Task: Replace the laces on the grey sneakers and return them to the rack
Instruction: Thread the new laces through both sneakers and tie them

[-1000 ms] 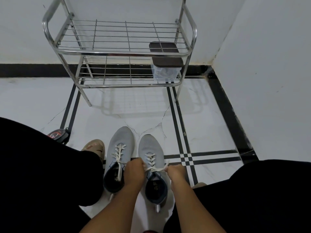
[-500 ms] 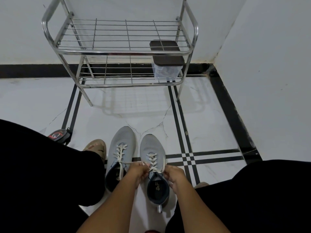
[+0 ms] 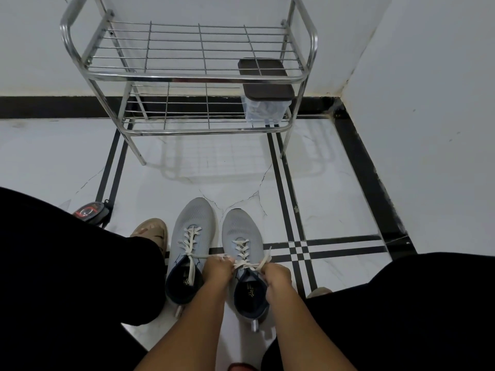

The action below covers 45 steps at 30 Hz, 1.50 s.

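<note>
Both hands, left hand and right hand, pinch white laces over the right grey sneaker; beyond stands a metal rack holding a lidded box.

A clear plastic box with a dark brown lid stands at the right end of a lower wire shelf, small pale items inside it too blurred to name. The floor is white marble tile, cracked near the middle, crossed by black inlay stripes and edged by a black border along the white walls. At the left, a small black device with a red face lies on the floor. A tan camouflage shoe pokes out from black trousers.
</note>
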Tool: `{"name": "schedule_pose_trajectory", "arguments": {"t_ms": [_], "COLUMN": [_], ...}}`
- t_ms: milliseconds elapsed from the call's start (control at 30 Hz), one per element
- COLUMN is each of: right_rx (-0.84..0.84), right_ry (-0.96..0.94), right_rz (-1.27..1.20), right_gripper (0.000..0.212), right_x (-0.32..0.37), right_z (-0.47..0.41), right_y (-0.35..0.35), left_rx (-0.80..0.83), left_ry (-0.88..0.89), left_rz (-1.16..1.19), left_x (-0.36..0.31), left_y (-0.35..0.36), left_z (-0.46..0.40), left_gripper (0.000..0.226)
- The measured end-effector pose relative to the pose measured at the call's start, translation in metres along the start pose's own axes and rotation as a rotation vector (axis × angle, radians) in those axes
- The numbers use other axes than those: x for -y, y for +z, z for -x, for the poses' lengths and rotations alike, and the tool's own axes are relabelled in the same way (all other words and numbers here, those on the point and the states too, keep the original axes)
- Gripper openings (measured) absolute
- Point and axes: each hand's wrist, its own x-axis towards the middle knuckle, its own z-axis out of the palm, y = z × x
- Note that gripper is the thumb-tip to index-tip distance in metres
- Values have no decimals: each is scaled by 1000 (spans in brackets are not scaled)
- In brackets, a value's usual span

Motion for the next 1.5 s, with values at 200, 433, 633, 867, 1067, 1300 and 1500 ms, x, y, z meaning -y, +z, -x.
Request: {"name": "schedule_pose_trajectory", "arguments": {"t_ms": [200, 433, 633, 867, 1067, 1300, 1500], "right_rx": [-84, -127, 87, 96, 137, -167, -278], "right_ry": [110, 71, -113, -153, -148, -422, -505], "right_rz": [-189, -149, -52, 607, 1063, 899, 963], "right_gripper": [9, 14, 13, 15, 30, 26, 28], "right_x": [-7, -11, 6, 23, -5, -3, -2], "right_z": [6, 5, 14, 30, 36, 42, 33], "right_y": [8, 13, 0, -12, -1, 18, 26], "left_rx": [-146, -143, 15, -641, -500, -514, -499], "left_ry": [-64, -82, 139, 450, 107, 47, -9], "left_rz": [-138, -59, -153, -513, -367, -289, -328], "left_x": [5, 6, -19, -21, 4, 11, 12], "left_y": [2, 1, -16, -65, -84, -83, -81], "left_z": [-6, -4, 10, 35, 37, 36, 33], "left_gripper": [29, 21, 18, 33, 26, 29, 22]}}
